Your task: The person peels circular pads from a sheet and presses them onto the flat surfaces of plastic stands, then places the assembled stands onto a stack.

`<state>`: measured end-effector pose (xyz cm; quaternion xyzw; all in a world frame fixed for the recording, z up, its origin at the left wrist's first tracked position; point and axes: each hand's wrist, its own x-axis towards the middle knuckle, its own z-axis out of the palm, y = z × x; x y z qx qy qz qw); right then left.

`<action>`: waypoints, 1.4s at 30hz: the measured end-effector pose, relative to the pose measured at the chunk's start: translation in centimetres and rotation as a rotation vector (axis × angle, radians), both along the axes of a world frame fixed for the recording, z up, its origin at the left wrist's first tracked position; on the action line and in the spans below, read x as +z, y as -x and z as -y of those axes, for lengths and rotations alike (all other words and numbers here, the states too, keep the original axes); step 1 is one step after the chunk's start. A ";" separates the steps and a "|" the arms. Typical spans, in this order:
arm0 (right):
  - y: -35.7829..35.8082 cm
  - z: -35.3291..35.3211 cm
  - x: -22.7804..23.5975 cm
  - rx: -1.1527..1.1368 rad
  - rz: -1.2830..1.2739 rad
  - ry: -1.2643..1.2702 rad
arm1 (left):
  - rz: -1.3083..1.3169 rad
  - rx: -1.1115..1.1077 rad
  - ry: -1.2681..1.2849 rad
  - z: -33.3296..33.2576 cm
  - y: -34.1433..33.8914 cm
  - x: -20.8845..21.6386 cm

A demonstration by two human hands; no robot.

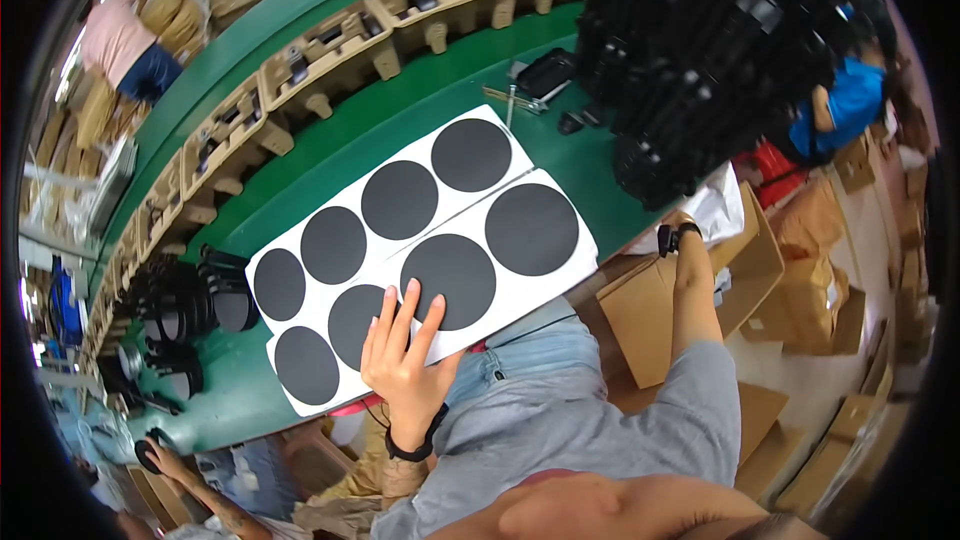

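Note:
Two white sheets lie side by side on the green table, a far one and a near one, each carrying several round black pads. My left hand rests on the near sheet at its front edge. Its fingers are stretched out and apart over two of the pads, holding nothing. Off to the right, beyond the table edge, my right hand reaches beside a white plastic bag and below a tall heap of black parts. The fingers of that hand are mostly hidden, so its hold does not show.
Tan moulded trays line the conveyor behind the table. Black round-headed parts cluster at the left. A black case and a metal tool lie behind the sheets. Open cardboard boxes stand at right. Other people work nearby.

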<state>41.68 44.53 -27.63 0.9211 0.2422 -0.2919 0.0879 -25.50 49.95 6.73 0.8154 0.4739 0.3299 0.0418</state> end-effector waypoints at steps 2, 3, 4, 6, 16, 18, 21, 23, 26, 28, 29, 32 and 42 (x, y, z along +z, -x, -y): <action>0.6 2.2 -0.8 0.144 -0.043 -0.152 | -0.030 -0.016 0.011 1.3 -1.1 0.3; 2.8 1.4 -0.3 0.135 -0.081 -0.152 | -0.065 0.012 0.031 2.1 -1.5 0.9; 4.4 1.6 0.6 0.102 -0.111 -0.150 | -0.094 0.041 0.051 2.7 -2.1 1.5; 3.2 4.1 3.3 0.073 -0.063 -0.252 | -0.063 0.012 0.055 3.5 -2.8 2.0; 12.9 8.0 23.3 -0.219 0.499 -1.121 | -0.045 0.014 0.112 5.5 -5.3 5.0; 14.7 8.7 27.1 -0.182 1.013 -1.590 | 0.002 -0.028 0.099 5.2 -6.4 5.4; 24.8 6.0 36.0 0.014 0.691 -2.089 | -0.011 -0.019 0.090 5.1 -6.8 5.3; 34.1 1.0 38.0 0.410 0.233 -2.271 | -0.034 -0.071 0.026 1.4 -4.5 4.1; 39.1 -4.7 42.1 0.898 -0.326 -1.500 | 0.004 -0.024 0.079 1.3 -3.4 2.7; 39.2 -8.1 41.7 1.227 -0.322 -1.275 | 0.012 -0.010 0.062 1.2 -4.0 2.2; 38.9 -9.3 40.5 1.224 -0.379 -1.193 | 0.032 -0.034 0.050 0.6 -4.4 2.0; 37.2 -10.3 40.0 1.270 -0.368 -1.177 | 0.104 -0.041 0.033 -0.2 -6.0 1.3; 35.6 -11.5 40.9 1.276 -0.294 -1.079 | 0.131 -0.088 0.025 -1.9 -8.0 0.9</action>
